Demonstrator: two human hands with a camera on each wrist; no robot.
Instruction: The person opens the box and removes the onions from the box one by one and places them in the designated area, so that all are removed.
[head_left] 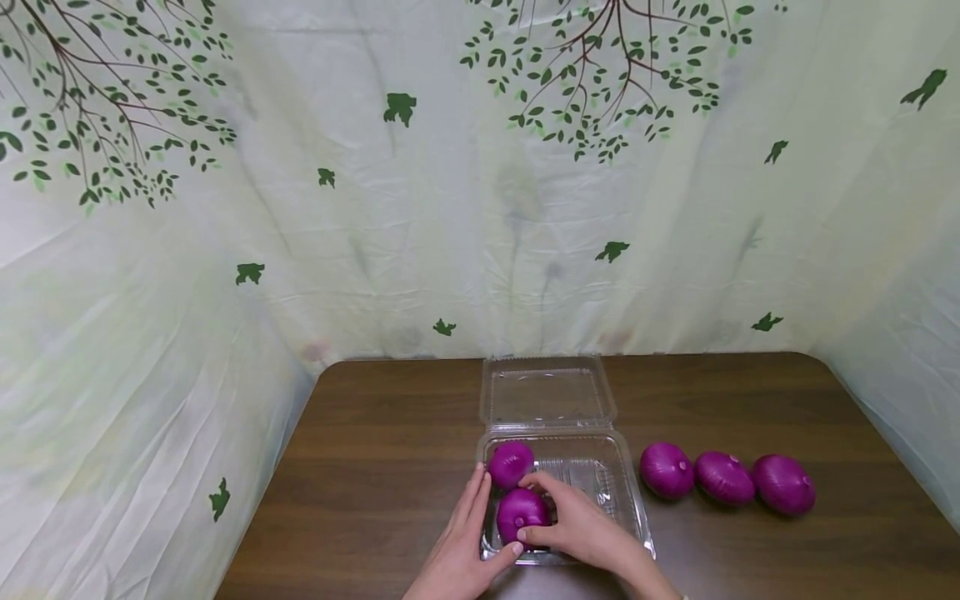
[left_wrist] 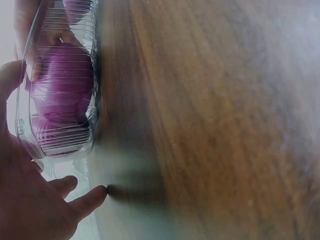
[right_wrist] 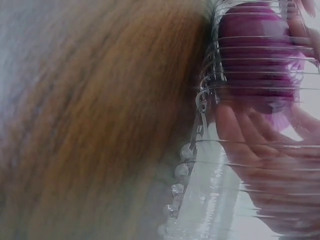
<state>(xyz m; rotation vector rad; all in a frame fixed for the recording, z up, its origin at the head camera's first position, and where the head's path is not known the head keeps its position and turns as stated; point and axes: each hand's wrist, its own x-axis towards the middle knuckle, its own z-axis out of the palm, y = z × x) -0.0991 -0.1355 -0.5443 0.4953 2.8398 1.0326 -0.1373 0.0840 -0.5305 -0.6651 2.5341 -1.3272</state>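
Observation:
A clear plastic clamshell container [head_left: 636,497] lies with its lid [head_left: 547,396] folded back. Inside, along its left side, sit two purple onions: one behind [head_left: 511,463], one in front [head_left: 517,508]. My right hand [head_left: 581,527] holds the front onion between thumb and fingers, down inside the container; the right wrist view shows these fingers [right_wrist: 240,130] through the ribbed wall, against the onion [right_wrist: 255,55]. My left hand [head_left: 467,537] rests along the container's left wall with straight fingers. In the left wrist view its thumb [left_wrist: 11,77] is at the rim.
Three more purple onions, a left one [head_left: 667,471], a middle one [head_left: 724,477] and a right one [head_left: 783,485], lie in a row right of the container on the brown wooden table [head_left: 375,467]. Behind hangs a pale curtain [head_left: 450,208] with a leaf print.

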